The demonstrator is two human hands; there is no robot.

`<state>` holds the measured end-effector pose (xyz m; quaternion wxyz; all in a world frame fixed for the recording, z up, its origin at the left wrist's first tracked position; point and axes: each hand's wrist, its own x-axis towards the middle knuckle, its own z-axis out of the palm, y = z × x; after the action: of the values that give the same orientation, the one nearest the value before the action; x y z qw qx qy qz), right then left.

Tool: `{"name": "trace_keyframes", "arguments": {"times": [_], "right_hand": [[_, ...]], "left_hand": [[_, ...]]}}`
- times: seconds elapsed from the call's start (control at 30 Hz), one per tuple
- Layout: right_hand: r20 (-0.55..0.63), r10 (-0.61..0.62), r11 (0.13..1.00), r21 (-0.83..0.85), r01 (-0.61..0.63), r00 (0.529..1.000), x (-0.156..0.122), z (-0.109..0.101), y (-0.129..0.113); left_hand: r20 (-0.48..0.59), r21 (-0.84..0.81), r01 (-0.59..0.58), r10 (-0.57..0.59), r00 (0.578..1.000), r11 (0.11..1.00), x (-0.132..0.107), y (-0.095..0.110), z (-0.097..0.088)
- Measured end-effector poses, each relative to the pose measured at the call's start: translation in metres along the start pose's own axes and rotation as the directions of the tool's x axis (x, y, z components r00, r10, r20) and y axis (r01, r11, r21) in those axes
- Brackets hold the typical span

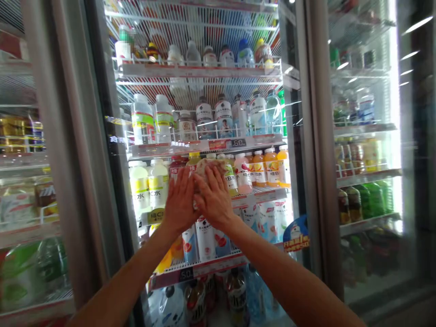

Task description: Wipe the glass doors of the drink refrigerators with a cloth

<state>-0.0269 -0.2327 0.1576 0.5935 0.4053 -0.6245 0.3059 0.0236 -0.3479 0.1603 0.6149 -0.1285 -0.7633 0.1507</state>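
Both of my arms reach forward to the glass door [156, 245] of a lit drinks fridge. My right hand [214, 195] presses a crumpled pale pinkish cloth [204, 163] to the glass, its fingers stretched over it. Beside it, my left hand [180, 200] lies flat with fingers extended, its inner edge close to the cloth; whether it touches the cloth is hard to tell. Behind the hands stand juice bottles, among them a pink one [243, 172] and orange ones [271, 165], partly hidden by my hands.
Metal door frames stand at the left [75, 136] and right [315, 136]. A blue round sticker [296, 234] is at the door's lower right. Shelves of bottles [224, 116] lie behind the glass, and a neighbouring fridge section [368, 177] is to the right.
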Motion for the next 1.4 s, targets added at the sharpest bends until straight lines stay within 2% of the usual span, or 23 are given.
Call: {"name": "trace_keyframes", "arguments": {"times": [0.1, 0.17, 0.23, 0.3, 0.37, 0.43, 0.5, 0.57, 0.63, 0.67, 0.73, 0.8, 0.83, 0.9, 0.97, 1.03, 1.07, 1.1, 1.17, 1.27, 1.3, 1.33, 1.4], "right_hand": [[0.045, -0.072, 0.988, -0.132, 0.077, 0.996, 0.003, 0.001, 0.012], [0.041, -0.136, 0.973, -0.183, 0.141, 0.990, -0.005, -0.018, 0.050], [-0.068, -0.099, 0.966, -0.245, 0.079, 0.993, -0.016, -0.046, 0.103], [-0.276, 0.006, 0.950, -0.298, -0.091, 0.961, -0.022, -0.068, 0.152], [-0.418, 0.065, 0.937, -0.287, -0.200, 0.906, -0.018, -0.074, 0.172], [-0.409, 0.037, 0.948, -0.275, -0.162, 0.912, -0.005, -0.062, 0.156], [-0.259, -0.054, 0.961, -0.276, -0.021, 0.964, 0.012, -0.042, 0.118], [-0.071, -0.148, 0.956, -0.264, 0.125, 0.986, 0.025, -0.030, 0.090], [0.012, -0.169, 0.951, -0.260, 0.166, 0.986, 0.029, -0.036, 0.094], [-0.012, -0.141, 0.953, -0.272, 0.132, 0.990, 0.027, -0.045, 0.109], [-0.172, -0.025, 0.954, -0.298, -0.028, 0.985, 0.021, -0.067, 0.150], [-0.353, 0.084, 0.940, -0.281, -0.192, 0.932, 0.016, -0.080, 0.182], [-0.389, 0.105, 0.938, -0.267, -0.220, 0.915, 0.014, -0.081, 0.186], [-0.343, 0.067, 0.954, -0.253, -0.161, 0.937, 0.010, -0.069, 0.165], [-0.166, -0.063, 0.970, -0.242, 0.022, 0.984, 0.001, -0.051, 0.125], [0.014, -0.214, 0.954, -0.211, 0.212, 0.977, -0.015, -0.040, 0.093], [0.042, -0.222, 0.950, -0.214, 0.226, 0.974, -0.025, -0.040, 0.089], [0.036, -0.200, 0.952, -0.230, 0.203, 0.979, -0.035, -0.044, 0.092], [-0.102, -0.055, 0.958, -0.284, 0.023, 0.993, -0.051, -0.056, 0.114], [-0.352, 0.128, 0.931, -0.280, -0.234, 0.927, -0.062, -0.065, 0.138], [-0.369, 0.137, 0.931, -0.270, -0.247, 0.919, -0.064, -0.062, 0.134], [-0.332, 0.115, 0.941, -0.265, -0.210, 0.936, -0.065, -0.057, 0.124], [-0.134, -0.016, 0.968, -0.251, -0.019, 0.991, -0.071, -0.046, 0.098]], "left_hand": [[-0.016, 0.064, 0.054, -0.053, 0.998, 0.997, -0.021, -0.020, -0.009], [-0.022, 0.088, 0.067, -0.065, 0.998, 0.994, -0.028, -0.025, -0.009], [-0.030, 0.099, 0.072, -0.070, 0.997, 0.992, -0.031, -0.025, -0.006], [-0.049, 0.109, 0.078, -0.073, 0.996, 0.991, -0.031, -0.023, -0.002], [-0.065, 0.118, 0.080, -0.073, 0.995, 0.990, -0.030, -0.021, -0.001], [-0.075, 0.127, 0.079, -0.070, 0.995, 0.989, -0.030, -0.021, 0.000], [-0.076, 0.132, 0.073, -0.063, 0.995, 0.989, -0.030, -0.022, -0.001], [-0.073, 0.131, 0.066, -0.057, 0.996, 0.989, -0.031, -0.023, -0.002], [-0.071, 0.128, 0.066, -0.058, 0.996, 0.990, -0.031, -0.024, -0.002], [-0.073, 0.130, 0.068, -0.059, 0.996, 0.989, -0.031, -0.024, -0.001], [-0.078, 0.137, 0.071, -0.061, 0.995, 0.988, -0.030, -0.023, 0.000], [-0.080, 0.145, 0.070, -0.059, 0.995, 0.987, -0.030, -0.022, 0.000], [-0.078, 0.147, 0.071, -0.060, 0.995, 0.987, -0.030, -0.021, 0.000], [-0.071, 0.147, 0.073, -0.063, 0.995, 0.986, -0.029, -0.021, -0.001], [-0.063, 0.141, 0.073, -0.064, 0.996, 0.987, -0.030, -0.021, -0.002], [-0.061, 0.134, 0.069, -0.062, 0.996, 0.988, -0.031, -0.022, -0.003], [-0.066, 0.131, 0.070, -0.062, 0.996, 0.989, -0.032, -0.023, -0.002], [-0.072, 0.130, 0.076, -0.067, 0.995, 0.989, -0.033, -0.023, -0.002], [-0.091, 0.131, 0.094, -0.082, 0.993, 0.987, -0.035, -0.021, 0.001], [-0.113, 0.126, 0.126, -0.112, 0.987, 0.984, -0.040, -0.011, 0.005], [-0.108, 0.117, 0.125, -0.112, 0.988, 0.985, -0.042, -0.006, 0.006], [-0.096, 0.107, 0.114, -0.104, 0.990, 0.988, -0.045, 0.000, 0.007], [-0.069, 0.096, 0.080, -0.073, 0.995, 0.992, -0.052, 0.010, 0.008]]}}
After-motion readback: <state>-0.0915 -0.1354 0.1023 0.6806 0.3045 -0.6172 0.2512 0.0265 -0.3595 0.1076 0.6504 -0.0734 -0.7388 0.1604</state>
